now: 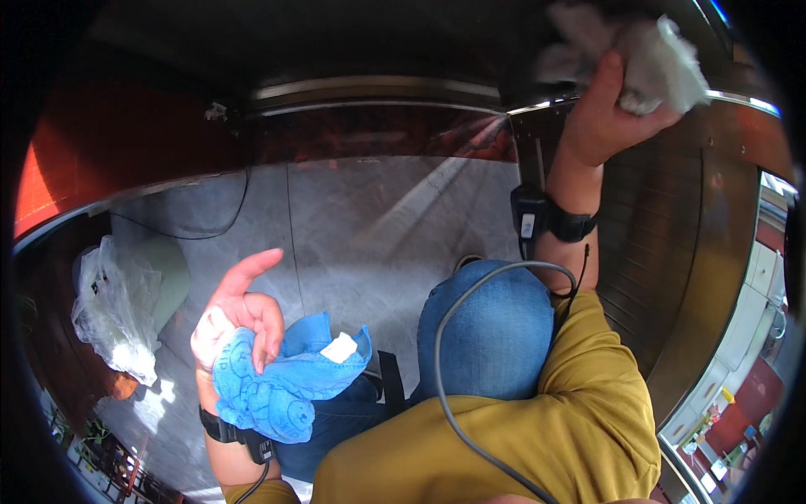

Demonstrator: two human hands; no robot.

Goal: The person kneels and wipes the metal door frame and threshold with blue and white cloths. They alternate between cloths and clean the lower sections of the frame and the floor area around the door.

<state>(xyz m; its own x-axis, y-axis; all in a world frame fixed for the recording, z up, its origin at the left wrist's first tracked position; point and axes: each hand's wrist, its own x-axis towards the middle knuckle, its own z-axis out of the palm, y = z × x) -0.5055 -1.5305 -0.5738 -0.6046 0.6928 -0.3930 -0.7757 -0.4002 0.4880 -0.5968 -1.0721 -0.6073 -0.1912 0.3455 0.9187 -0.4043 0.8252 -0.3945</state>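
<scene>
Gathered in my left hand is a blue cloth with printed figures and a white tag. My lower fingers curl over it while the index finger points away, and the cloth hangs over my wrist. High at the right, my right hand grips a crumpled white cloth or wad of tissue, blurred at its far side. That hand is raised close to a dark glossy surface with a metal-coloured strip along its edge. Whether the white wad touches the surface I cannot tell.
A pale green bin with a clear plastic bag stands at the left on the grey tiled floor. A black cable trails along the floor. To the right is a dark wood panel. A grey cable loops before me.
</scene>
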